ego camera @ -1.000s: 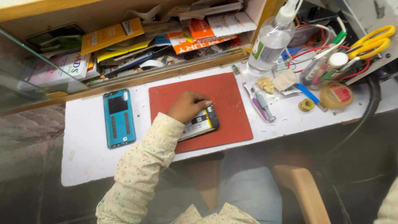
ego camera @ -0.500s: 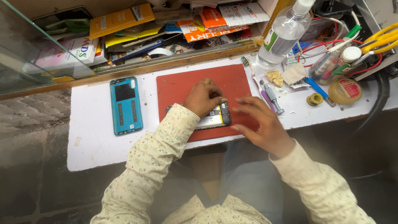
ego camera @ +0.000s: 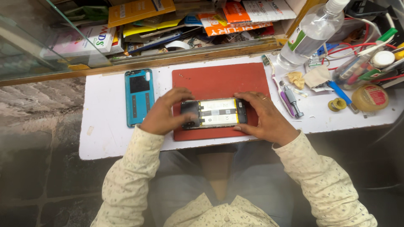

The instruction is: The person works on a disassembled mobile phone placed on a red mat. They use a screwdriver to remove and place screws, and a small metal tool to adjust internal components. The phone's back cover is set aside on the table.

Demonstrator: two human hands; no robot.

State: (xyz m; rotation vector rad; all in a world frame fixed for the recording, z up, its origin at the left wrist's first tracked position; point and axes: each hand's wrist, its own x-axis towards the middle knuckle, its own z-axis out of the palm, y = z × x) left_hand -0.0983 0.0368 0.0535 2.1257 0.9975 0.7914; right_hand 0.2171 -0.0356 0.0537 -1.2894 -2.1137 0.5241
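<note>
Hands, left and right, clamp opened phone on red mat, white bench.

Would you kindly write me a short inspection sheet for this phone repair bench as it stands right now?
Surface: white bench top with a red work mat in the middle.
Job's things: opened smartphone, back off and insides showing, lies on the mat; its blue back cover lies on the bench to the left of the mat.
Clutter: clear spray bottle, screwdriver, solder roll, tape roll, cloth scraps.
Grippers: left hand grips the phone's left end, right hand its right end.
Cables: red wires at the far right.
Surroundings: shelf of boxes and packets behind, glass panel at left, stone floor.
</note>
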